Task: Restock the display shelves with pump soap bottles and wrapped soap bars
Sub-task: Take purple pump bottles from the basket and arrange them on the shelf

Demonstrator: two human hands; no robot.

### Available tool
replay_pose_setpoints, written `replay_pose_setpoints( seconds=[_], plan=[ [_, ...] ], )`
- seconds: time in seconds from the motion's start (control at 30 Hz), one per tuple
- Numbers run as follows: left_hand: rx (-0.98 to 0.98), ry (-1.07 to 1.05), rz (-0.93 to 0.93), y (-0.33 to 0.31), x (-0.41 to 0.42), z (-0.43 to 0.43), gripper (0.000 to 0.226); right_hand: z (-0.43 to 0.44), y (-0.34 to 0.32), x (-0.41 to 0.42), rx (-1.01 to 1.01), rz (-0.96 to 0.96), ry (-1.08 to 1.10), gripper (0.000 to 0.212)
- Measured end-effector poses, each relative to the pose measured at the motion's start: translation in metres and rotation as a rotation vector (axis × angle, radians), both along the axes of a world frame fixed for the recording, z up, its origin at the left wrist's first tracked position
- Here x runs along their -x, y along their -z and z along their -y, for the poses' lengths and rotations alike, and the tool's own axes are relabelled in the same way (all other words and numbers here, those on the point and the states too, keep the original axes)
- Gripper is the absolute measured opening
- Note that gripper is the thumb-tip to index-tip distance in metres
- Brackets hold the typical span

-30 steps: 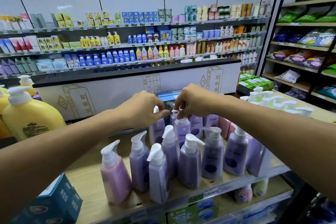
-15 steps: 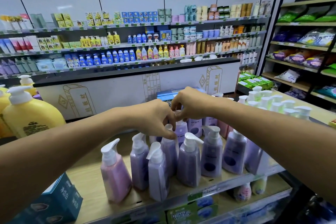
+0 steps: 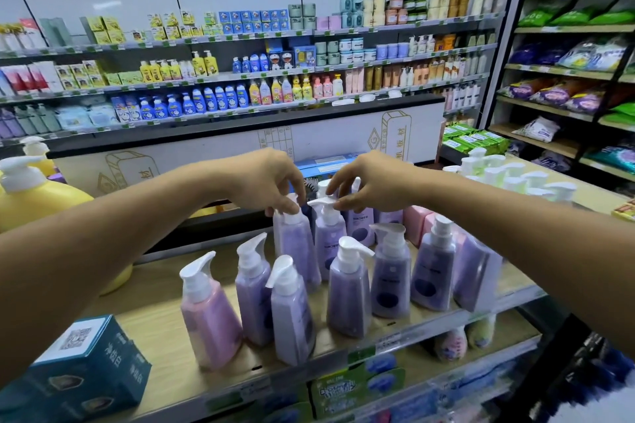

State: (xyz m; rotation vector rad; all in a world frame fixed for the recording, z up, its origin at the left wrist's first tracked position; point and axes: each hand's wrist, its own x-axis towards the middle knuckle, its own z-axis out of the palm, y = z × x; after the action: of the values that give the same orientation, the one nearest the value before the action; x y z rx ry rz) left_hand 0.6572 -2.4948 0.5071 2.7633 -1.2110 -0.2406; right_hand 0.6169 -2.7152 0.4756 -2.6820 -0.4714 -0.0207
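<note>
Parted since before, pinching pump bottles (image 3: pixel 330 233) with left hand (image 3: pixel 271 182) and, seemingly, right hand (image 3: pixel 371 185); probably near done filling shelf (image 3: pixel 154 302).

Teal box (image 3: pixel 86 374) on the near-left shelf corner, wall shelves (image 3: pixel 261 73) crowded with small bottles and cartons, green packs (image 3: pixel 470 139), bagged goods on wooden racks (image 3: pixel 567 29) at right

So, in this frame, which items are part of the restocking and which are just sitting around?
In the job: left hand gripping the pump of the rear purple bottle; right hand pinching the pump of the neighbouring purple bottle; pink pump bottle; display shelf.
Lying about: teal box; big yellow bottle; green packs.
</note>
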Motion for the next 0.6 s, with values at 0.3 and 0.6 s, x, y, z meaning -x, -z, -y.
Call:
replay_pose_setpoints(
  seconds=[0.3, 0.6],
  plan=[
    [0.050, -0.104, 0.008, -0.006, -0.007, -0.011, 0.010, -0.013, -0.004, -0.001, 0.096, 0.092, -0.031, 0.018],
    [0.201, -0.267, -0.062, 0.015, -0.005, -0.011, 0.009, -0.013, -0.005, -0.003, 0.140, 0.105, -0.046, 0.020]
  ],
)
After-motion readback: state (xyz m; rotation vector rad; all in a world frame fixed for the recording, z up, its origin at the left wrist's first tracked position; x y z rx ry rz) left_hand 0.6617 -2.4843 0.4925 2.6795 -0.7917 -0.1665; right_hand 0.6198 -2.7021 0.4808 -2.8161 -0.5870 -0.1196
